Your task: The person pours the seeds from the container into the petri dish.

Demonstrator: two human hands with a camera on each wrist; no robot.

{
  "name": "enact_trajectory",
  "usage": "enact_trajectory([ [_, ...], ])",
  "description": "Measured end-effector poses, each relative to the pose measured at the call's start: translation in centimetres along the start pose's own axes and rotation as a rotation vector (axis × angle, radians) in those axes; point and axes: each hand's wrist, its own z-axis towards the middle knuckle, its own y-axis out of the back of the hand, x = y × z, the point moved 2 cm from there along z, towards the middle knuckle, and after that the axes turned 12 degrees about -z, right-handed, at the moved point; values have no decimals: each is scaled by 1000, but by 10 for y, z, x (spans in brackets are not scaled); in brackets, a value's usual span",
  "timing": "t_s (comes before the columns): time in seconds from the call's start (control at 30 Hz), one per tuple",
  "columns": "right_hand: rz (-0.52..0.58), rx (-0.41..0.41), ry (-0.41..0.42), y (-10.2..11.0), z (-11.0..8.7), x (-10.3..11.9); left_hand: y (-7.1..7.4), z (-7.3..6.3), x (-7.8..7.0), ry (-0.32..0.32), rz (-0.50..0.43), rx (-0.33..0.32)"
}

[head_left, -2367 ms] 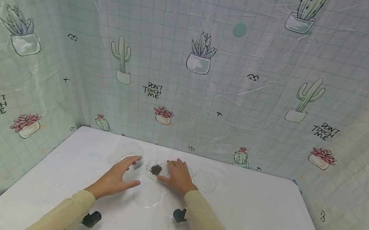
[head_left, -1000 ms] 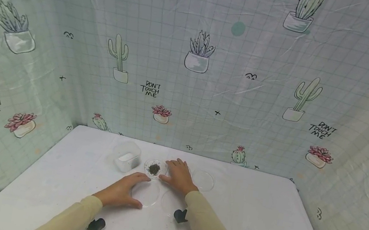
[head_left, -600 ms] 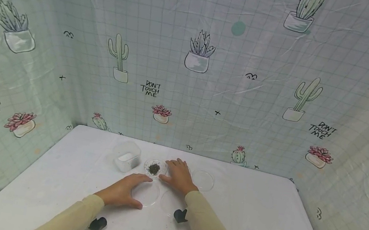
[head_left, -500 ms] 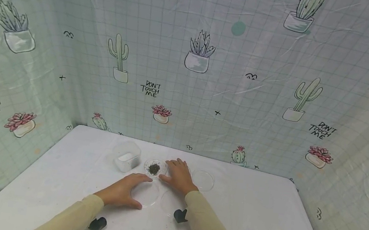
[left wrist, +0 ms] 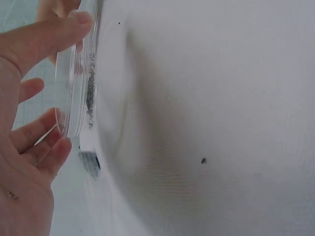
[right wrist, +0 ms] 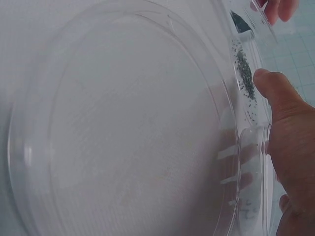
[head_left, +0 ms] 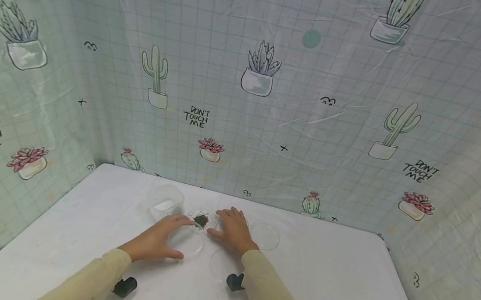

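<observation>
My left hand (head_left: 154,240) grips a clear petri dish part (left wrist: 74,93) by its rim, thumb on one side and fingers on the other. In the left wrist view it is raised off the table and tilted. Just beyond it, a petri dish with a heap of dark granules (head_left: 201,220) sits on the table. My right hand (head_left: 234,231) holds that dish at its right side, its thumb (right wrist: 275,88) against the near rim. Under the right hand another clear dish (right wrist: 253,172) is partly hidden.
A clear tub (head_left: 165,200) with white contents stands behind the left hand. One clear round dish (head_left: 265,236) lies right of the right hand; another (right wrist: 138,128) lies near the right wrist. Black wrist cameras (head_left: 125,287) hang under both sleeves. A patterned curtain (head_left: 244,120) surrounds the table.
My left hand has come from beside the tub to the near clear dish part, gripped it and lifted it, moving slightly away and left. The right hand has stayed in place.
</observation>
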Motion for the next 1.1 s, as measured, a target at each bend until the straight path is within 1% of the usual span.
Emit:
enact_trajectory([
  [0.17,4,-1,7,1,-1,-2,0,3,0,43,-4,-27],
  [0.47,57,-20,21,3,-5,-7,-4,9,1,72,15,-50],
  [0.63,57,-38,2,2,-8,-10,-5,12,-1,82,20,-62],
  [0.83,55,-63,-35,2,-10,-17,-6,15,-1,63,51,-88],
  [1.1,28,-57,-51,8,-13,-27,-9,21,-3,42,65,-116],
])
